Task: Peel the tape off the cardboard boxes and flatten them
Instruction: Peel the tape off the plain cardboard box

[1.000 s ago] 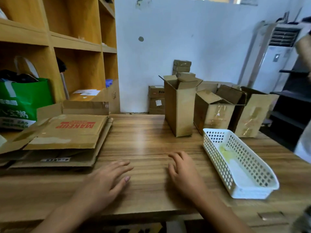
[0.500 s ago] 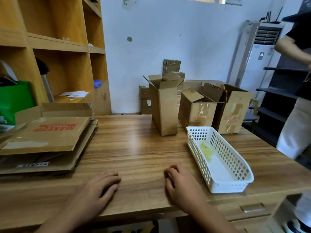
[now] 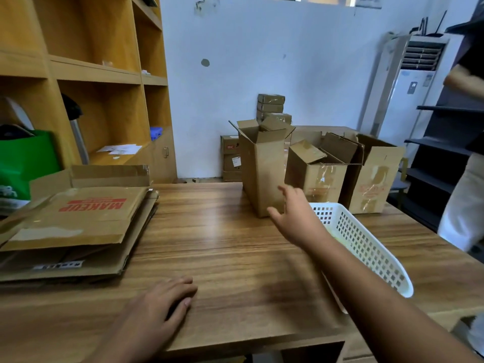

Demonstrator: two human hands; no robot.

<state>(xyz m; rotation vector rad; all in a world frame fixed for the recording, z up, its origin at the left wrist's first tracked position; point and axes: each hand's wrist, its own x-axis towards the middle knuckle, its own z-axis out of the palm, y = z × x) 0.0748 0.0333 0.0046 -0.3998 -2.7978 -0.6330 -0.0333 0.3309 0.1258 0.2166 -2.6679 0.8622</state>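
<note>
Tall box (image 3: 262, 176): upright on the desk (image 3: 222, 247), top flaps thrown open. This is our landmark!
Right grip (image 3: 296, 218): out in front of the tall box's lower right corner, fingers spread wide, holding nothing. Whether the fingertips touch the cardboard, I cannot tell.
Left grip (image 3: 159, 307): well in front of the tall box and to its left. It lies palm down on the desk with the fingers straight and close together, holding nothing.
Short taped box (image 3: 318, 176): just right of the tall box, flaps up, a glossy tape strip down its front.
Third box (image 3: 377, 179): further right of the tall box, open, with tape on its front too.
White basket (image 3: 366, 247): in front of the tall box, to the right. The right forearm crosses over its near edge.
Flattened cardboard (image 3: 76, 221): stacked well left of the tall box, with red "MAKEUP" lettering on the top sheet.
Small boxes (image 3: 271, 106): piled behind the tall box, by the wall.
Wooden shelf (image 3: 104, 74): far left of the tall box.
Bystander (image 3: 466, 200): far right of the tall box, only partly in view.
</note>
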